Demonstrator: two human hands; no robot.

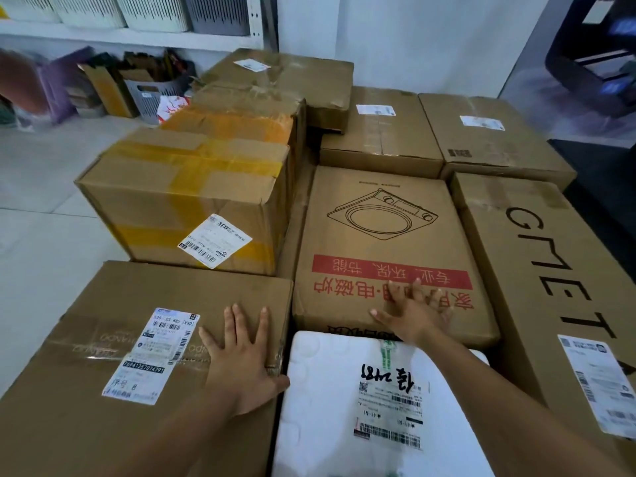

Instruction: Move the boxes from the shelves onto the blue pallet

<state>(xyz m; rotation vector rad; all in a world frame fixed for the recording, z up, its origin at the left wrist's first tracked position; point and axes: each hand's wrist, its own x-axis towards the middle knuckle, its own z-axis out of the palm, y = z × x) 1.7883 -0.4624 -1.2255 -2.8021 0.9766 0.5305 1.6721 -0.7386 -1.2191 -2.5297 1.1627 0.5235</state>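
two boxes are lying side by side under open palms: the left hand is resting flat, gripping nothing, on the labelled brown box, and the right hand is lying splayed flat on the cooker-print box. a white foam box is sitting between the wrists, a yellow-taped box beyond the left hand.

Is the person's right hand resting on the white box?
No, the right hand lies with fingers spread on the brown box with the cooker drawing, beyond the white box.
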